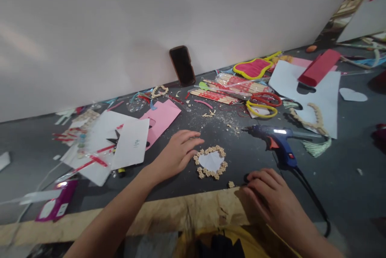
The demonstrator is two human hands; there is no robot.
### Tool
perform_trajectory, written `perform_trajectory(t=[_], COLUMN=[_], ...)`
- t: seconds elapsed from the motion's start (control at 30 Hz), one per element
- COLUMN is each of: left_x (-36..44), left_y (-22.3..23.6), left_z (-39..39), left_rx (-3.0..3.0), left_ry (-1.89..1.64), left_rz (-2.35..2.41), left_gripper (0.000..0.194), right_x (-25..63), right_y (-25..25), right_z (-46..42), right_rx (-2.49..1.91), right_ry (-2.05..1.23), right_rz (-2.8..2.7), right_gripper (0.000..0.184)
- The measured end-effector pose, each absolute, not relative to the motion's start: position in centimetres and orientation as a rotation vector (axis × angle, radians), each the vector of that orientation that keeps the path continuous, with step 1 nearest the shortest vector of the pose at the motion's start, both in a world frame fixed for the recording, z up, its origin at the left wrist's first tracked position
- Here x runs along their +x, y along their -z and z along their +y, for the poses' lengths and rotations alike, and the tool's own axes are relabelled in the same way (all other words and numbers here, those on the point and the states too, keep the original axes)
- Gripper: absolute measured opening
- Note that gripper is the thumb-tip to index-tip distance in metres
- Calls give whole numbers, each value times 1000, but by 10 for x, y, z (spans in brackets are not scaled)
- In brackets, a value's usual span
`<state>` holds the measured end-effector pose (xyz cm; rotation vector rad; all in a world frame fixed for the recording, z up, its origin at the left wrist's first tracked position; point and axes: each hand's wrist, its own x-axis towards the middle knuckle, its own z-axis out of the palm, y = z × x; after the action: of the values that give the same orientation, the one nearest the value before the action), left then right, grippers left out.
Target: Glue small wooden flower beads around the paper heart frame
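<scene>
**Loose flower (230,184) at risk by the table edge (169,209)**

Clockwise around the flower ring (223,168), which borders a white paper heart (212,161): glue gun (280,141) at two o'clock, right hand (268,193) at four, curled, grip impossible to tell; loose flower at five; left hand (177,152) at nine, open, empty. A sideways brush could skew the ring; a snagged cord (312,193) could swing the gun.

Both hands bare, well apart. L hand (179,151) palm down, fingers (193,144) slightly bent, a bit spread, aimed to pers.'s R. L forearm (120,209) slants up from bottom L, wrist (152,174) approx. straight. R hand (269,189) lower, nearer the body, fingers (263,175) loosely curled inward; R forearm (310,236) in from bottom R. Grip unclear on R.
</scene>
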<state>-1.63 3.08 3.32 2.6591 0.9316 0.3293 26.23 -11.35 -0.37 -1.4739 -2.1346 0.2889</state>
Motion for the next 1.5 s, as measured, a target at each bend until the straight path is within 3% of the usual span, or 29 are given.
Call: perform_trajectory(t=[0.13, 0.3, 0.5, 0.97, 1.13, 1.5], left_x=[3, 20, 37, -40, -18, 40], left_y=[-35, -38, -33, -25, -21, -13], left_z=[59, 67, 65, 40, 49, 90], left_rx=[2647, 2547, 2505, 2434, 2585, 2474], left_ry=[-299, -127, -32, -224, -454, -281], left_rz=[751, 695, 717, 968, 716, 306], left_gripper=[27, 26, 28, 29, 28, 18], right_x=[260, 259, 245, 254, 245, 229], right_y=[7, 7, -4, 4, -2, -6], right_z=[-112, -95, -66, -102, -96, -77], right_rx=[-1575, -1567, -1637, -1641, -1718, -1759], right_ry=[-344, -313, -341, -342, -342, -219], right_rz=[-2057, -2009, -2010, -2167, -2074, -1956], right_gripper=[7, 21, 20, 32, 19, 19])
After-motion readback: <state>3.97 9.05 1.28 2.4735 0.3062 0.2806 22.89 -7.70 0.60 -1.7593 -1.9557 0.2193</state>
